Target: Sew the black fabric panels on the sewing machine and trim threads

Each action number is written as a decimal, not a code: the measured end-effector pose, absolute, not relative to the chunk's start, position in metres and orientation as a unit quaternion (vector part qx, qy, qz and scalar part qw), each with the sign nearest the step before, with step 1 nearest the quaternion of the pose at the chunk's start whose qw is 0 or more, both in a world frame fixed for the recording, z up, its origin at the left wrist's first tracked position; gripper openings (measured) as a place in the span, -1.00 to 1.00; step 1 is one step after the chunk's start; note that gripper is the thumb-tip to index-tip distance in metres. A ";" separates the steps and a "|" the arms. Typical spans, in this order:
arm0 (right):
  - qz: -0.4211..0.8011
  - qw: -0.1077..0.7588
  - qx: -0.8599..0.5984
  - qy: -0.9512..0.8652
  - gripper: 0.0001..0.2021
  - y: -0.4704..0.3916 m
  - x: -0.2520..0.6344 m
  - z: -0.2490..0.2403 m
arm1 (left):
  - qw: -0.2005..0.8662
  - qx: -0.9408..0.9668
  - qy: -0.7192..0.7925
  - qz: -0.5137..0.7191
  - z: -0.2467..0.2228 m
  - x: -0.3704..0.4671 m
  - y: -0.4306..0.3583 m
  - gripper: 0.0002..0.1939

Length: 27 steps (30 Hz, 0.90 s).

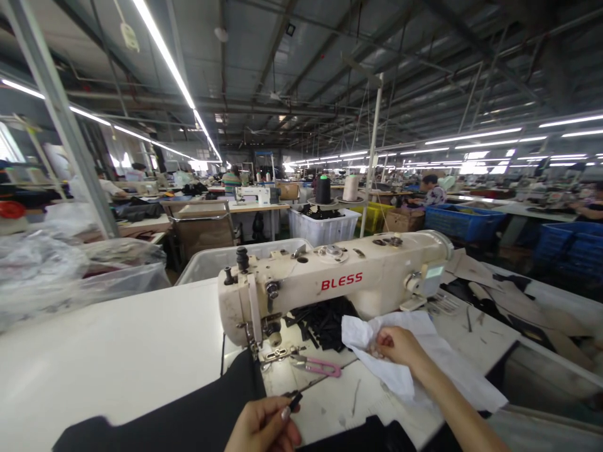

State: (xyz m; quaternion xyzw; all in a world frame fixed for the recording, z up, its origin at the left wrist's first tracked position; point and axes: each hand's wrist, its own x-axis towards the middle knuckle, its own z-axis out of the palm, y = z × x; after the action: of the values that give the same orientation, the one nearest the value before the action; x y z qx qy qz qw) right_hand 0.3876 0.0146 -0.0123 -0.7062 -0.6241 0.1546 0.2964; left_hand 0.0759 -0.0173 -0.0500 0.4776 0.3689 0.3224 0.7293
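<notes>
- Basically, left hand [264,427] nearest, bottom center: thumb and finger pinching a small black piece [295,401], just off the edge of the black fabric [188,408] on the table [117,339].
- Right hand [400,346]: fingers curled over the crumpled white sheet [452,361], right of the left hand. Can't tell if they pinch anything.
- Pink-handled snips [323,366] lie between the hands and the machine, near the needle area.
- Black strips [327,323] piled under the arm of the sewing machine [339,276].
- Behind: black spool [323,190], cream spool [351,188], white crate [325,227].
- Farther right: blue crates [464,221], seated person [434,192].
</notes>
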 end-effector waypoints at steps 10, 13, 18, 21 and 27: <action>0.581 0.505 -0.446 -0.456 -0.74 -0.030 0.282 0.030 | 0.721 0.453 0.323 0.413 -0.041 0.075 -0.021 -0.57; 0.658 0.487 -0.401 -0.412 -0.74 -0.030 0.243 0.017 | 0.712 0.445 0.314 0.442 -0.036 0.073 -0.021 -0.57; 0.632 0.479 -0.420 -0.442 -0.73 -0.024 0.219 0.007 | 0.704 0.433 0.313 0.468 -0.032 0.070 -0.021 -0.58; 0.591 0.477 -0.428 -0.490 -0.75 -0.023 0.218 0.007 | 0.707 0.430 0.304 0.472 -0.032 0.070 -0.021 -0.59; 0.568 0.458 -0.454 -0.511 -0.75 -0.025 0.217 0.005 | 0.710 0.430 0.303 0.468 -0.030 0.069 -0.022 -0.60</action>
State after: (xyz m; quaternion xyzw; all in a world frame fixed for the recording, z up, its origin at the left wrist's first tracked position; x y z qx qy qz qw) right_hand 0.2171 -0.0245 0.0048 -0.4544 -0.5110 0.5677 0.4584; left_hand 0.0692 -0.0216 -0.0297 0.4300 0.3033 0.4681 0.7100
